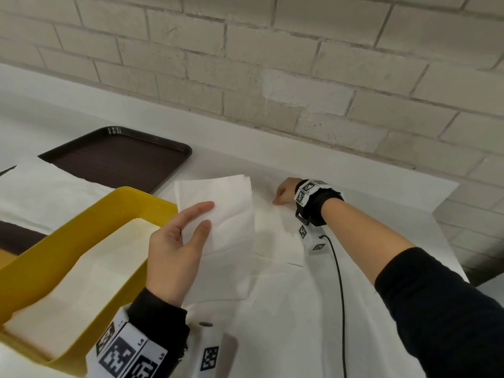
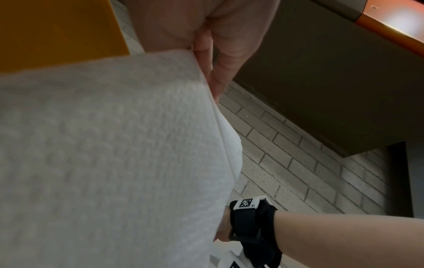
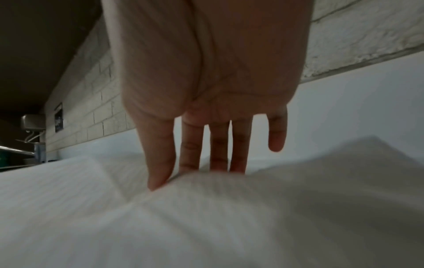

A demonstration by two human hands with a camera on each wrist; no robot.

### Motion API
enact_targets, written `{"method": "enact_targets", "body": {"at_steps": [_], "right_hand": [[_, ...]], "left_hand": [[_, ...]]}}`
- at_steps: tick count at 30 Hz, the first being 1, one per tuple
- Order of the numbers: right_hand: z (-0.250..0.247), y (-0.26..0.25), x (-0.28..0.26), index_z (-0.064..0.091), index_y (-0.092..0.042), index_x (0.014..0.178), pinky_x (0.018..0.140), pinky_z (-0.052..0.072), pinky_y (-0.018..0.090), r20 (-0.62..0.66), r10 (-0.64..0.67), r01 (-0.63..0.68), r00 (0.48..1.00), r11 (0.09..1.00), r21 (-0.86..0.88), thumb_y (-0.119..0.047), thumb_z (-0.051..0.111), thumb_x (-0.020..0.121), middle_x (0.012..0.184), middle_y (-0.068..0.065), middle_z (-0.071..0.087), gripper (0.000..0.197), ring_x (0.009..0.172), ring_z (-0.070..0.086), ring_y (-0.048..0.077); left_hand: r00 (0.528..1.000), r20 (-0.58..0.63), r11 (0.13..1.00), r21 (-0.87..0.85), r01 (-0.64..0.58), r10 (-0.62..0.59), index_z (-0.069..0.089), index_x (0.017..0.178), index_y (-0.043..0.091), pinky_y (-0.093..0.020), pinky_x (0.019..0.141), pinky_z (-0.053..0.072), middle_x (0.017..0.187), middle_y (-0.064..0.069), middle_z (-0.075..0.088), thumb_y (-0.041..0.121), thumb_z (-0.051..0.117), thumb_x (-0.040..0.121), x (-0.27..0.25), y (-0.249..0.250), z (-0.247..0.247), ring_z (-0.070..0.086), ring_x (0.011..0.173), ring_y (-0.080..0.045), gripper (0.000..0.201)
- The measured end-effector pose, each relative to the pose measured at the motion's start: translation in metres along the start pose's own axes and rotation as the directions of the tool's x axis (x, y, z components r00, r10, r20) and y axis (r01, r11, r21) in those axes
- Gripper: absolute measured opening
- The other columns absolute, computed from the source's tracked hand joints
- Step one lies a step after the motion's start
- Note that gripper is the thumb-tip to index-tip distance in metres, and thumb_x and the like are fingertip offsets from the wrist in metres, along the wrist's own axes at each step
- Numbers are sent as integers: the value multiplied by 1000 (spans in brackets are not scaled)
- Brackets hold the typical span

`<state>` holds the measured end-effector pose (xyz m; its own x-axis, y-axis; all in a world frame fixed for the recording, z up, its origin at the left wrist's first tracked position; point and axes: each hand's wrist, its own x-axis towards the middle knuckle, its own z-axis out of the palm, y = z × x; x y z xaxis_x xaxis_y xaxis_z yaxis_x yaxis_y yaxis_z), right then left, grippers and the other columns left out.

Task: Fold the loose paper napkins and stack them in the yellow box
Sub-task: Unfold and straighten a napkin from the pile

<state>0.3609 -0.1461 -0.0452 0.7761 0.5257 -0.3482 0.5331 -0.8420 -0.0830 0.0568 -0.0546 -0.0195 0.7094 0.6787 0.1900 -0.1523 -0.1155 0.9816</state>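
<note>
My left hand (image 1: 207,214) pinches a folded white napkin (image 1: 226,203) between thumb and fingers, holding it above the table just right of the yellow box (image 1: 81,214). In the left wrist view that napkin (image 2: 103,154) fills the frame and hides the fingertips. Inside the box lies a stack of folded napkins (image 1: 90,268). My right hand (image 1: 281,196) reaches down at the far side of a loose napkin (image 1: 278,233) spread flat on the table. In the right wrist view its fingers (image 3: 218,145) are straight, with thumb and fingertips touching a raised edge of the napkin (image 3: 206,217).
A dark brown tray (image 1: 122,156) lies behind the box, partly covered by more white paper (image 1: 41,192). The brick wall (image 1: 272,64) runs along the back of the table. A black cable (image 1: 339,282) hangs from my right wrist. The table ends at the right (image 1: 450,214).
</note>
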Motion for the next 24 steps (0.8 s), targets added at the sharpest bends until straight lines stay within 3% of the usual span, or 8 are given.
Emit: {"method": "enact_targets", "body": {"at_steps": [3,5,7,10,13,15,19,24], "right_hand": [[0,-1,-1,62,-8,109,86,44,31,-21,29,-30,999,998,-48,-47,59,83,116,9,62,47,97,57,26],[2,-5,-1,49,-5,123,93,44,34,-51,60,-63,997,996,-59,-44,63,82,128,12,48,58,110,53,30],[5,-9,1,33,-8,135,100,40,41,-51,99,-101,994,994,-37,-43,66,80,137,13,35,73,121,45,32],[3,-9,2,24,-12,143,105,36,40,5,112,-112,994,994,-3,-41,66,81,144,12,32,81,129,39,31],[-1,-9,2,35,-11,138,100,36,31,-7,72,-72,997,994,87,-28,67,83,140,8,42,66,125,44,27],[0,-9,4,44,-12,129,102,35,33,-103,75,-58,992,987,152,-24,64,85,134,8,49,50,122,47,27],[-9,-11,-8,54,-16,114,107,20,42,-247,115,-57,962,972,230,-27,57,89,120,4,55,27,118,46,26],[-43,-13,-46,59,-14,91,92,30,33,-407,94,78,909,919,387,-26,66,81,82,-3,53,17,90,50,21]], "left_hand": [[1000,18,1000,-4,12,-12,67,99,32,-40,102,45,104,23,64,7,58,89,-1,0,1,57,111,-7,29],[1000,25,1000,-3,15,-15,67,97,33,-39,102,44,100,26,66,7,58,88,-2,0,1,58,111,-4,29],[999,32,1000,-2,9,-9,68,97,34,-37,102,44,98,29,66,7,58,88,-2,0,0,58,110,-2,30],[999,34,1000,-2,-3,3,67,96,34,-32,101,44,97,29,66,6,58,88,-2,-1,-2,58,109,-1,30],[999,42,1000,11,-21,21,67,96,34,-17,93,44,96,32,66,6,59,88,-1,-2,-3,56,107,7,31],[999,47,999,19,-27,26,66,96,34,-11,89,41,97,36,63,6,58,88,0,-3,-4,54,106,13,31],[999,43,1000,5,-17,17,66,98,33,-19,94,42,98,36,63,6,58,88,1,-5,-7,54,107,10,30],[999,52,1000,-15,-3,4,65,99,32,-23,97,43,105,22,64,3,55,89,2,-5,-4,56,110,2,32]]}}
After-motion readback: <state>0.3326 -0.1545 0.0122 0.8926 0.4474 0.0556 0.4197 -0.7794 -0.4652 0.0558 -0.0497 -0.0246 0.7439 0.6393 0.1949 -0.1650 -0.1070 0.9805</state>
